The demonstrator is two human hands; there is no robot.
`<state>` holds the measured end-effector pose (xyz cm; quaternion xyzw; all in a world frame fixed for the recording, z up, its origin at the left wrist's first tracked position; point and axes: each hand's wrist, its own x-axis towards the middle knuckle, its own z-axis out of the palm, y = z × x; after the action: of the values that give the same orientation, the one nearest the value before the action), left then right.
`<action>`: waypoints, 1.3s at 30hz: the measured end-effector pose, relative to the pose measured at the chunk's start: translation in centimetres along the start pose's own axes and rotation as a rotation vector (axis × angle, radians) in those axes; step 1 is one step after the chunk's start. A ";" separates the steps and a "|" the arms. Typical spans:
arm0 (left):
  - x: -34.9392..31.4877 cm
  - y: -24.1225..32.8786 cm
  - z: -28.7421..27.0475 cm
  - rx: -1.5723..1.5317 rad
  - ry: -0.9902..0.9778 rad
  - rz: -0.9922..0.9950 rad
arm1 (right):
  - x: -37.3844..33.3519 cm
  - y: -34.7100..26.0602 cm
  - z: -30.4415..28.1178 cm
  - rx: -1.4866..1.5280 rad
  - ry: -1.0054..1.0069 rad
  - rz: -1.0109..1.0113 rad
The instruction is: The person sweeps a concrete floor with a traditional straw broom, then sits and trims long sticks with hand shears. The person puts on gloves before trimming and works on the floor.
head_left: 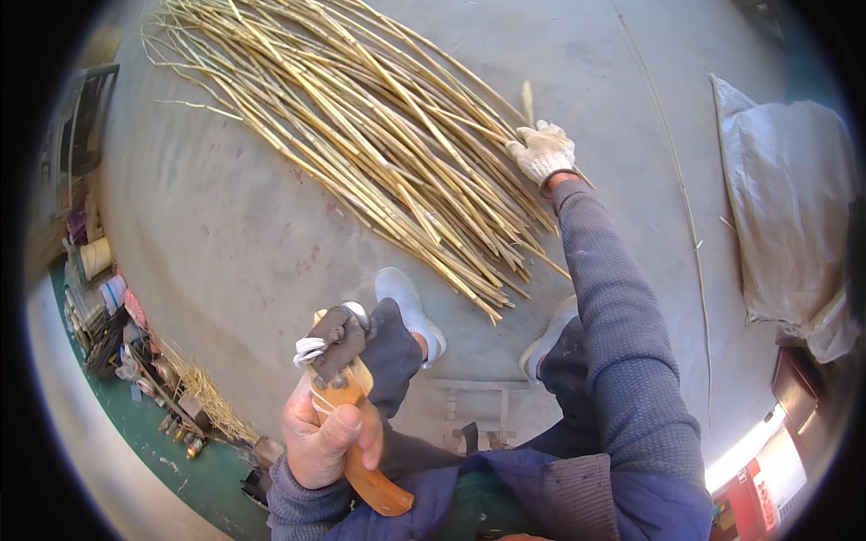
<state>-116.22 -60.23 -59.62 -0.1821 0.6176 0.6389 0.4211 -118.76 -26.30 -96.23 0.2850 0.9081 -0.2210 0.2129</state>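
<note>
My bare left hand [329, 433], low and left of centre, is closed round a wooden-handled hand tool [374, 487]. Its curved orange-brown handle carries a dark metal head with white cord wound at one side. A big loose bundle of long dry cane stalks [361, 117] lies on the floor beyond my feet, running from the far left toward the middle. Stretched forward, my right hand [543, 151] wears a white work glove and rests at the bundle's right edge. Its fingers are curled over a stalk there, partly hidden by the glove.
A single long stalk [672, 149] lies on the grey floor to the right, before a large whitish sack [794, 198]. Assorted tools and containers [135, 334] line the left side on a green strip [171, 487]. My white shoes [410, 311] stand at the bundle's near ends.
</note>
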 end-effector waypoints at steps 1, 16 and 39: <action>0.0 0.1 -0.1 -0.013 -0.010 -0.024 | 0.3 0.3 0.2 -0.017 0.006 -0.012; -3.8 -0.8 -1.8 -0.057 -0.109 0.043 | -2.2 -0.9 0.0 0.894 0.575 -0.038; -7.8 -3.0 -5.6 -0.192 -0.062 0.145 | -11.8 -0.8 5.0 0.335 0.520 -0.045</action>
<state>-111.05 -68.27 -56.62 -0.1564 0.5520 0.7291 0.3731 -109.12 -34.53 -93.97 0.3431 0.8890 -0.2920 -0.0815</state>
